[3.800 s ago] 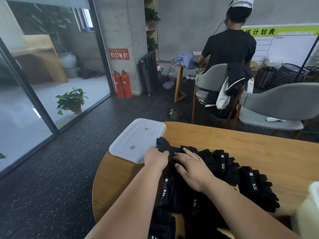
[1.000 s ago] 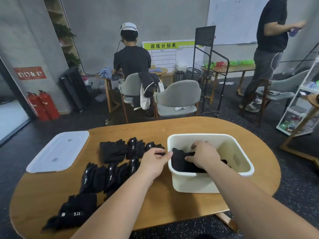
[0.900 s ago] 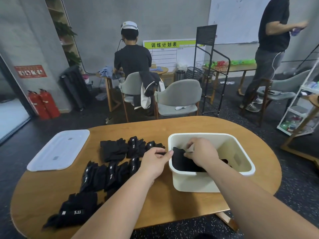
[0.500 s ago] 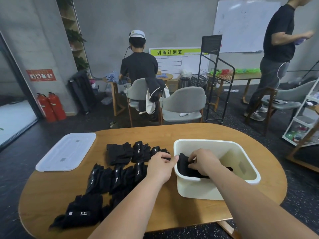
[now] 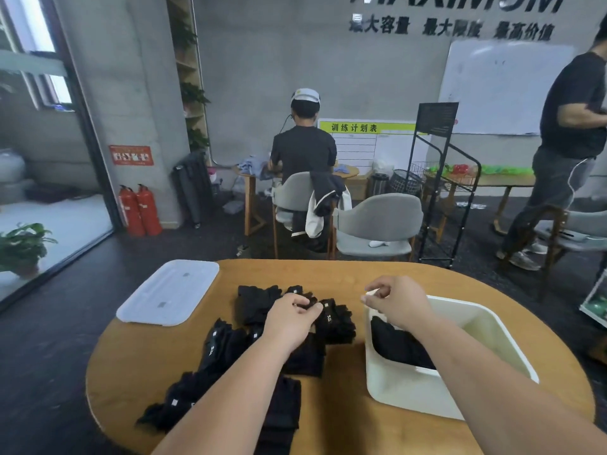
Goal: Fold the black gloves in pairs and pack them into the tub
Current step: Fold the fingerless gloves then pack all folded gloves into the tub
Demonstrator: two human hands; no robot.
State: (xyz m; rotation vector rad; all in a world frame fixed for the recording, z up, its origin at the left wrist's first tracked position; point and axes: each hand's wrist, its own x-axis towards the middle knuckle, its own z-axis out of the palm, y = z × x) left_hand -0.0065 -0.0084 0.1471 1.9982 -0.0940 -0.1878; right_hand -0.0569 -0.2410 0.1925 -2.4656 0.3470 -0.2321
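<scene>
- Left hand (image 5: 290, 323): fingers curled, pinching the gloves (image 5: 335, 323) under it.
- Right hand (image 5: 399, 307): loosely curled, holding nothing, over the tub (image 5: 410, 389) rim; folded pair (image 5: 397, 346) inside, below the wrist.
- Bare table (image 5: 328, 274) beyond both hands; lid (image 5: 167, 292) left of them.

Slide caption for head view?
Left hand grips a black fabric glove; right hand above the white plastic tub.

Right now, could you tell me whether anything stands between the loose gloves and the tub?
Nothing visible does. The tub stands open beside the gloves, its lid lying apart at the left of the table; only the right hand hovers over its rim.
</scene>
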